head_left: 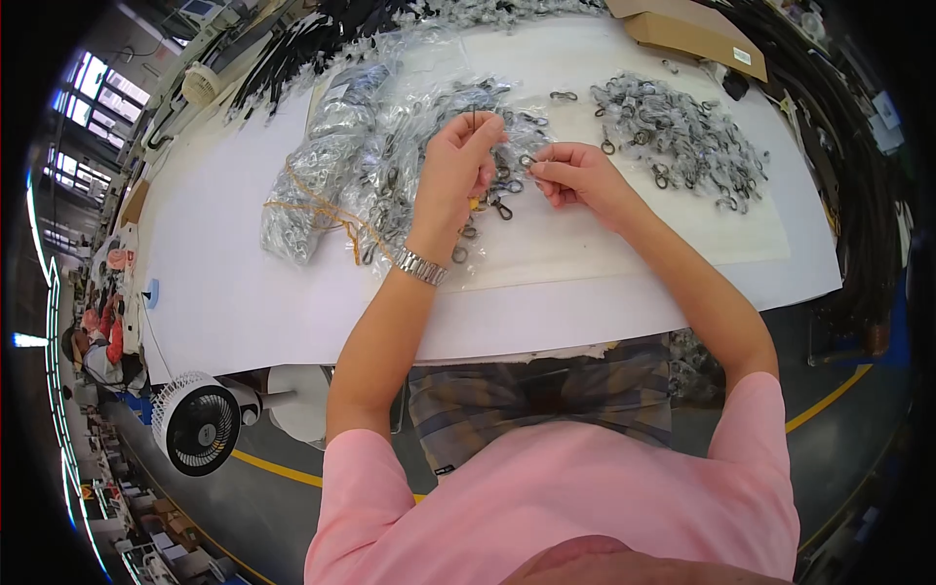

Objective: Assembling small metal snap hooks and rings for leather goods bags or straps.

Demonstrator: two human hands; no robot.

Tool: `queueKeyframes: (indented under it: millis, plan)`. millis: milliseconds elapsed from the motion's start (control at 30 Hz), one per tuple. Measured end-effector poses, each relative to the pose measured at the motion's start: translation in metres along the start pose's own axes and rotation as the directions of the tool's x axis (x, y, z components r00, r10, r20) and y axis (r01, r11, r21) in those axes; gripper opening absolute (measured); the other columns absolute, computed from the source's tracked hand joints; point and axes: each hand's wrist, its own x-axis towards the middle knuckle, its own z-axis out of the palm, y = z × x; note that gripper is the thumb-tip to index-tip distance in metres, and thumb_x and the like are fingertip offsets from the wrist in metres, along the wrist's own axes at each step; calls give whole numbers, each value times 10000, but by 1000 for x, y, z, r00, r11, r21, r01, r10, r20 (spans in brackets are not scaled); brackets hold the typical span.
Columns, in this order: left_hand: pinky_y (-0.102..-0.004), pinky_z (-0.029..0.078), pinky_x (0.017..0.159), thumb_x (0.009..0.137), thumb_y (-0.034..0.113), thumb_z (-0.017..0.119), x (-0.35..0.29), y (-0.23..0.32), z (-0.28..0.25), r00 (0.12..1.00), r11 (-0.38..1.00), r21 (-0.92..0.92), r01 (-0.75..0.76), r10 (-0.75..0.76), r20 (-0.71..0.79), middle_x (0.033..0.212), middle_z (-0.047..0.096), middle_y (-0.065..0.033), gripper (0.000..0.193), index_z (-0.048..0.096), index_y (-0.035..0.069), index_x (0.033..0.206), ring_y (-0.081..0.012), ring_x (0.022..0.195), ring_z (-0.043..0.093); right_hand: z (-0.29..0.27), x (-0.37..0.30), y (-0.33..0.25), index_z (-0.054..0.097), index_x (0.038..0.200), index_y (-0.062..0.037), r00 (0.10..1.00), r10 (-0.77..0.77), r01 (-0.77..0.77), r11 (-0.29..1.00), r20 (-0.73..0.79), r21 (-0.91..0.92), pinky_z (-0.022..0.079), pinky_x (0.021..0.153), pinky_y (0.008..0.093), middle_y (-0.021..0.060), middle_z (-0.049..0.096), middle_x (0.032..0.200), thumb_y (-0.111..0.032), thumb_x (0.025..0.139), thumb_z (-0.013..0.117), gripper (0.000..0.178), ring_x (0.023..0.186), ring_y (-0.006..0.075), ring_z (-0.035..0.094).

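Note:
My left hand (455, 168), with a metal watch (421, 266) on its wrist, is raised over the middle of the table. Its fingers are pinched together, and a thin dark bit shows at the fingertips, too small to name. To its right, my right hand (588, 181) pinches a small dark metal snap hook (527, 161) between thumb and fingers. Clear plastic bags and loose snap hooks lie under and around my left hand; one dark snap hook (502, 209) rests between the hands. A pile of snap hooks in clear wrap (682, 136) lies beyond my right hand.
A full clear bag (310, 195) tied with orange cord (317, 207) lies on the left. Black straps (292, 58) are heaped along the far edge. An open cardboard box (687, 37) stands far right. A white fan (198, 426) sits by the table's near left corner.

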Motion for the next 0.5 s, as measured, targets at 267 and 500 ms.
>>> queueKeyframes:
  millis: [267, 500]
  plan:
    - [-230, 342, 436, 945, 240, 711, -9, -1, -3, 990, 891, 435, -132, 101, 95, 671, 676, -20, 256, 714, -1, 858, -39, 473, 479, -1, 0, 1, 683, 1094, -52, 996, -85, 85, 995, -1, -45, 512, 648, 217, -2, 684, 807, -168, 978, 711, 167, 675, 72, 628]
    - [-208, 337, 424, 1003, 200, 643, -13, -1, -2, 993, 949, 295, -112, 99, 60, 803, 734, -66, 240, 724, -13, 931, -34, 471, 473, 7, 0, -10, 678, 1129, -38, 976, -202, 200, 979, -77, -40, 522, 673, 220, 13, 691, 825, -171, 984, 708, 200, 699, 79, 636]
